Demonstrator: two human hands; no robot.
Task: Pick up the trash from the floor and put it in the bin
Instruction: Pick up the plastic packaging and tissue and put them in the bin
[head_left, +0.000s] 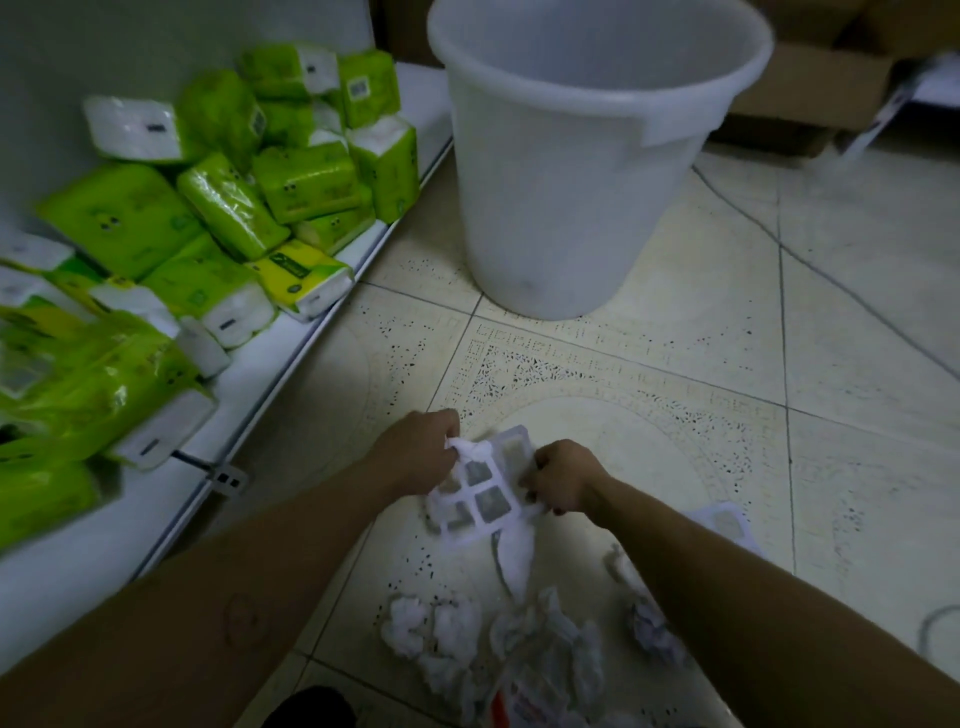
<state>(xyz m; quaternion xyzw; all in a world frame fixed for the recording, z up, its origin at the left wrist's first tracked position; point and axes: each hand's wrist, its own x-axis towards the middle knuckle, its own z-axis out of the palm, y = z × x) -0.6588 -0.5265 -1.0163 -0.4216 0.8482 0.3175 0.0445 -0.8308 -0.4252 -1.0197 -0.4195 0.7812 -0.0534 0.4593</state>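
Both hands hold a white gridded plastic tray (480, 491) above the tiled floor (675, 364), the left hand (421, 452) also pinching tissue. Crumpled tissues (431, 631) lie below; the white bin (587, 150) stands beyond

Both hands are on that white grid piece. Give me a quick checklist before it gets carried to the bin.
1. Left hand gripping grid tray: ok, with tissue too.
2. Right hand gripping tray: ok.
3. Tray clear of the floor: cannot tell.
4. Bin upright, mouth open: ok.
5. Floor toward bin free of obstacles: ok.
6. Floor cleared: not ok, crumpled paper remains.
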